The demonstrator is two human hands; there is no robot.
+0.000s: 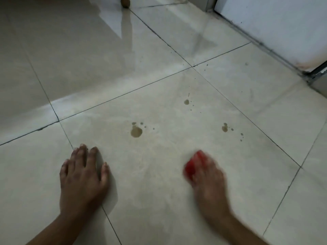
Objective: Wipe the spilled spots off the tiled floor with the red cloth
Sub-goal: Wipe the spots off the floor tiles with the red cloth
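Observation:
Brownish spilled spots lie on the pale tiled floor (159,183): the largest spot (136,131) in the middle, a smaller spot (186,102) farther away, and another spot (224,128) to the right, each with tiny droplets around it. My right hand (208,177), blurred by motion, presses the bunched red cloth (192,165) against the floor, nearer to me than the spots and below the right one. My left hand (83,175) rests flat on the floor with fingers spread, down and left of the largest spot.
A white door or panel (276,27) with a dark sill runs along the far right. A brown furniture foot (125,2) stands at the top edge. Dark grout lines cross the glossy tiles, with fine specks near the joint (192,66).

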